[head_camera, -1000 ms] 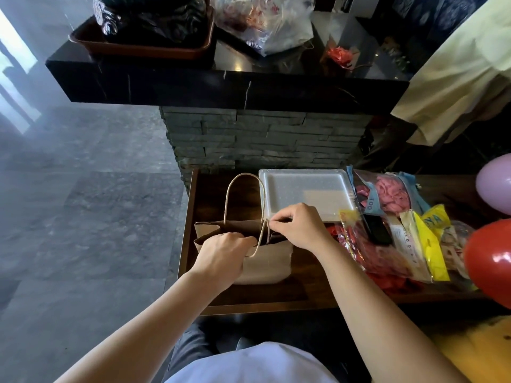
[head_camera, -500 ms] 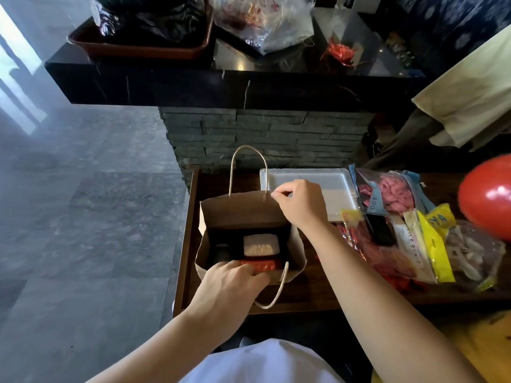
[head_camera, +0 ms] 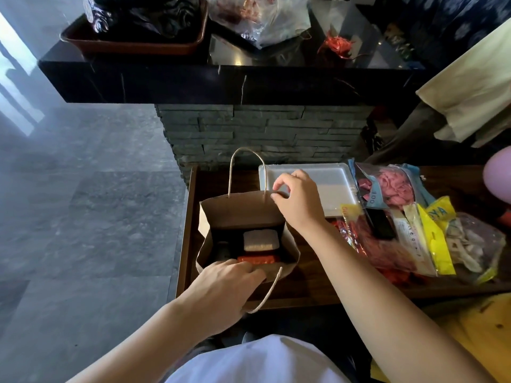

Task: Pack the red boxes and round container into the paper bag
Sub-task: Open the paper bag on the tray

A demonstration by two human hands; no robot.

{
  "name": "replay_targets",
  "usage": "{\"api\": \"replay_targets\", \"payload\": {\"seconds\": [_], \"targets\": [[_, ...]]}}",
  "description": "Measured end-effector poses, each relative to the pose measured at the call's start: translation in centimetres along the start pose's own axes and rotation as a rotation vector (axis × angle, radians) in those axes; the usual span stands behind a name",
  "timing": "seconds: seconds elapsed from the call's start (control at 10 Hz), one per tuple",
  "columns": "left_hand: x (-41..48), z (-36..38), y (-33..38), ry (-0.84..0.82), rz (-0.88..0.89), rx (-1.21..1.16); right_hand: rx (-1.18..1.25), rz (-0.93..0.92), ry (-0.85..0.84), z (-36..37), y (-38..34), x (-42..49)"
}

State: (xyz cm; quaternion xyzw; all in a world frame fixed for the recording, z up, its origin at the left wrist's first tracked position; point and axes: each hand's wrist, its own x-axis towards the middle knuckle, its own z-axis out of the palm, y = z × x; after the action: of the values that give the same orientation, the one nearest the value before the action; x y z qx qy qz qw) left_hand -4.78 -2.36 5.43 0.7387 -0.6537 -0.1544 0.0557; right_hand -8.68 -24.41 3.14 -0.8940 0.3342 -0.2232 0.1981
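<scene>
A brown paper bag (head_camera: 237,208) stands upright with its mouth wide open on a low wooden table (head_camera: 309,288). Inside it a red box (head_camera: 257,259) lies at the near side, a pale-topped box (head_camera: 260,240) behind it, and a dark round container (head_camera: 223,250) at the left, mostly in shadow. My left hand (head_camera: 221,288) grips the bag's near rim beside the hanging near handle. My right hand (head_camera: 298,203) pinches the far rim at its right corner, next to the upright far handle.
A white foam tray (head_camera: 329,186) lies behind the bag. Plastic packets of balloons (head_camera: 392,225) pile up on the table's right side, and a pink balloon (head_camera: 500,175) floats at the right edge. A black stone counter (head_camera: 221,81) overhangs the far side. Grey floor lies to the left.
One second ago both hands held the bag's rims pinched together. They have since pulled the mouth open, showing the boxes inside. The red balloon has drifted out of sight.
</scene>
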Motion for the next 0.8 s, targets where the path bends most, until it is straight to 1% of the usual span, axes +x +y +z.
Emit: {"api": "replay_targets", "payload": {"seconds": [0.1,0.2,0.3,0.4,0.5,0.6,0.7,0.8], "targets": [[0.1,-0.6,-1.1,-0.120,0.012,-0.086,-0.193,-0.138,-0.022,-0.9,-1.0,-0.8],[0.3,-0.8,-2.2,-0.298,-0.022,-0.171,-0.291,-0.261,-0.308,-2.0,-3.4,-2.0],[1.3,-0.9,-3.1,-0.396,-0.057,-0.176,-0.357,-0.310,-0.542,-2.2,-5.9,-2.5],[2.2,-1.3,-3.6,-0.454,-0.119,-0.231,-0.362,-0.334,-0.756,-1.2,-7.4,-2.1],[3.7,-2.9,-4.3,-0.496,-0.180,-0.263,-0.382,-0.261,-0.959,0.4,-7.4,-1.5],[5.1,-3.5,-4.3,-0.505,-0.230,-0.294,-0.447,-0.155,-1.033,1.6,-6.5,-1.0],[6.7,-2.4,-3.2,-0.596,-0.284,-0.112,-0.511,-0.121,-1.038,2.5,-5.7,-1.1],[8.4,-1.1,-1.9,-0.736,-0.259,0.084,-0.646,-0.147,-1.071,3.4,-5.0,-1.2]]}}
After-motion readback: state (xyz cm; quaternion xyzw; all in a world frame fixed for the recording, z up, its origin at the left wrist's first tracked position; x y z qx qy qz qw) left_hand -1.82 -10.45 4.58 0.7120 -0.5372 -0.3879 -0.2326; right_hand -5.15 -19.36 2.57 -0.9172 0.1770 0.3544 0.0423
